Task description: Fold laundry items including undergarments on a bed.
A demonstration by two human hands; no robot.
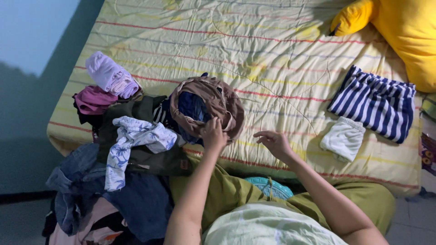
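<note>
My left hand (212, 132) reaches into a heap of clothes and pinches the edge of a brown garment (218, 100) that wraps a dark blue one (190, 107). Just right of it, my right hand (274, 141) hovers over the striped bedsheet (272, 59), fingers apart and holding nothing. Left of my left hand lies a white cloth with a blue flower print (131, 140) on a dark green garment (141, 159).
A folded blue and white striped garment (374, 102) and a small folded white piece (344, 137) lie on the bed at the right. A yellow pillow (404, 27) fills the far right corner. Lilac (110, 75) and magenta clothes (93, 100) sit at the left; denim (136, 199) hangs below.
</note>
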